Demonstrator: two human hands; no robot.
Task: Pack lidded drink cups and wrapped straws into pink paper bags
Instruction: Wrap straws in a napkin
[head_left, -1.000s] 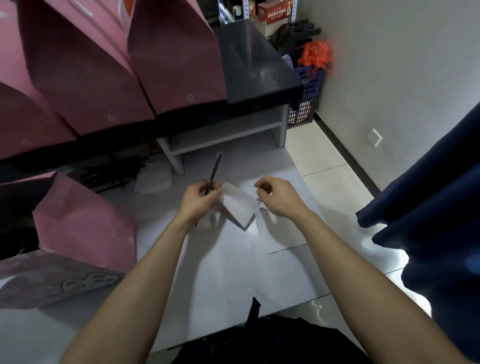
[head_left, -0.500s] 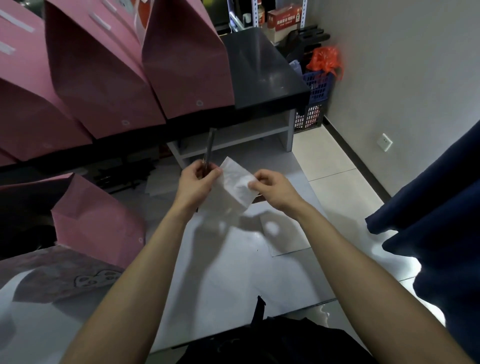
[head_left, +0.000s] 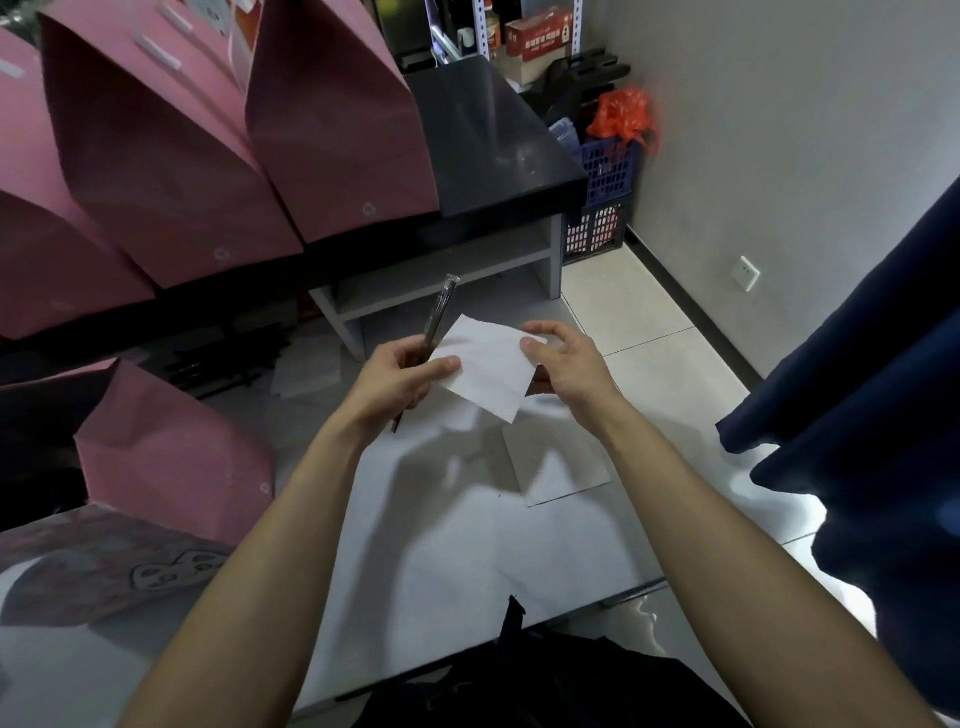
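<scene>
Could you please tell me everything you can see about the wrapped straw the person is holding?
The wrapped straw is a thin dark stick in a clear, shiny wrapper with a crimped top end. It stands tilted, top leaning away and rightward. The left hand grips its middle, and its lower tip pokes out beneath the hand. A white napkin lies beside it, pinched by the same thumb.

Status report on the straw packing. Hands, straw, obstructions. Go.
Left hand grips wrapped straw and pinches white paper. Right hand pinches the paper's other edge. Nearest pink bag open at left, nothing between.
</scene>
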